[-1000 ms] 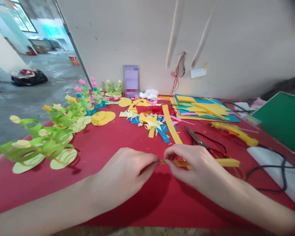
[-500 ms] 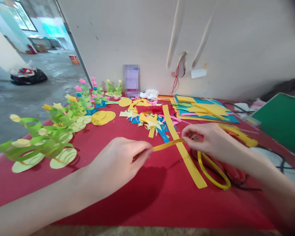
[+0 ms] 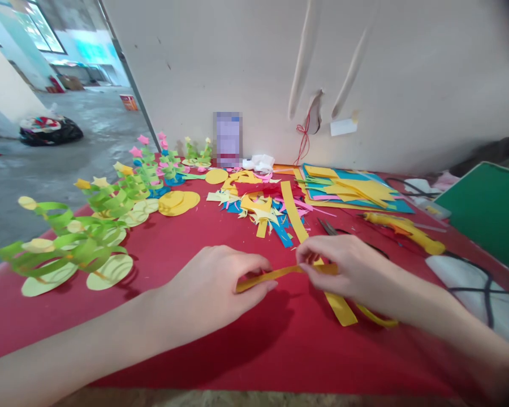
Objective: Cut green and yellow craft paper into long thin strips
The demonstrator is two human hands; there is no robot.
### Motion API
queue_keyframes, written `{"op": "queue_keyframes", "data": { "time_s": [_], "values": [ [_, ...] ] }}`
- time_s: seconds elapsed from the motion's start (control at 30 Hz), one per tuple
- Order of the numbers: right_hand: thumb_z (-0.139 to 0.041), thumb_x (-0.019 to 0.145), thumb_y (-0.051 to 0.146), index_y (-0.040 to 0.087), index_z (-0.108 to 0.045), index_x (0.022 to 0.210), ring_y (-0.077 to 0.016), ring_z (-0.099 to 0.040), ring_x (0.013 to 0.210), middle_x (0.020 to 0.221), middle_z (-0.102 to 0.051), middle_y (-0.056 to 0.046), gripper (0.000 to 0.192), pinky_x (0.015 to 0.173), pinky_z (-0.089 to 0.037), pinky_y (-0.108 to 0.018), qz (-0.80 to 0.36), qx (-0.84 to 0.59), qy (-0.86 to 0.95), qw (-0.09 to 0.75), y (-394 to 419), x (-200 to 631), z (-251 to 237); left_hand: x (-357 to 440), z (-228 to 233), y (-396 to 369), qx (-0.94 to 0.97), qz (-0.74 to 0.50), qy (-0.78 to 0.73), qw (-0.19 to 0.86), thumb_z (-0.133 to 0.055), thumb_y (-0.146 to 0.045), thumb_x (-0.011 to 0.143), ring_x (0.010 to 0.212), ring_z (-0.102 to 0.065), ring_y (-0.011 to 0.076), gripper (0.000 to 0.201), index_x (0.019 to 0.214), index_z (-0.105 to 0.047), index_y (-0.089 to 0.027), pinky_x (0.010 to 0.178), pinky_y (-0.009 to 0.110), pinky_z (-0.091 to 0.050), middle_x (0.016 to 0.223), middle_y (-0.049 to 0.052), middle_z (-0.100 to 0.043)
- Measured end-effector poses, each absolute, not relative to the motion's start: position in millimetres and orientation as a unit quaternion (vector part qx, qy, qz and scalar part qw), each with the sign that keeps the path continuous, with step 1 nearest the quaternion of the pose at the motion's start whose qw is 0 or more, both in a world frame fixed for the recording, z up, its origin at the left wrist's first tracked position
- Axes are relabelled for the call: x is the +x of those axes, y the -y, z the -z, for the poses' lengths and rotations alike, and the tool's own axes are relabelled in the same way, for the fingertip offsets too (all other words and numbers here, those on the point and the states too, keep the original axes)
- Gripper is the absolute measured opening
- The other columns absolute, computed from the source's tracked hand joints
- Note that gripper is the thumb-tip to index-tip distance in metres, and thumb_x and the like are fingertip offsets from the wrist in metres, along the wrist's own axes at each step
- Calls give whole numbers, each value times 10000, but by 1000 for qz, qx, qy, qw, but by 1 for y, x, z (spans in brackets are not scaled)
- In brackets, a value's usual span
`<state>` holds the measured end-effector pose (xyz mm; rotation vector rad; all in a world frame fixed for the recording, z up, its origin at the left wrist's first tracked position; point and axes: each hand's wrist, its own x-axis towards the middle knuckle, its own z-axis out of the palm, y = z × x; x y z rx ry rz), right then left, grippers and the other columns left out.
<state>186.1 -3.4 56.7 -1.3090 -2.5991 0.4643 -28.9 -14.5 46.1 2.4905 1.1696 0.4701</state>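
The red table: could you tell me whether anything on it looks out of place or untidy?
Yes. Paper scraps, yellow, blue and pink, lie scattered mid-table, and a black cord trails loose over the white sheet on the right. Both hands, left and right, pinch one yellow strip.

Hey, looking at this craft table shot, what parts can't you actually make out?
Head view only:
- Scissors: only the blades show; the right hand covers the handles.
- Yellow strip: its ends vanish inside the grip of the left hand and the right hand.
- Card at the wall: blurred, unreadable.
- Green board: cut off by the right edge.
- Black cable: runs out of frame at the right.
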Motion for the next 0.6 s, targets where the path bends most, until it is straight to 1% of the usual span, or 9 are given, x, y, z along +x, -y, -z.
{"op": "queue_keyframes", "data": {
  "time_s": [0.1,0.3,0.43,0.6],
  "values": [
    [-455,735,122,188,-530,785,-102,-517,630,703,-587,14,112,594,-372,-212,-193,-406,883,136,15,171,-51,-28,-45,17,880,-157,-397,208,-432,-276,839,554,-571,115,229,773,-634,-191,531,191,-384,647,9,-641],
    [-474,730,120,175,-535,765,-86,-517,616,710,-592,14,89,580,-374,-190,-232,-399,870,174,20,162,-44,-27,-41,21,875,-135,-402,234,-418,-261,848,572,-565,114,206,784,-598,-186,530,196,-362,668,3,-629],
    [-479,727,135,188,-524,767,-76,-508,620,710,-583,32,81,586,-370,-182,-248,-393,867,178,17,165,-42,-26,-38,22,882,-130,-404,207,-416,-250,848,543,-539,107,198,727,-558,-185,515,205,-333,632,-15,-605],
    [-473,722,154,196,-526,745,-91,-503,609,682,-581,33,71,578,-371,-200,-233,-443,854,143,9,175,-51,-31,-46,18,882,-162,-408,172,-424,-238,845,558,-531,107,152,790,-560,-200,525,209,-328,660,-21,-608]
  ]
}}
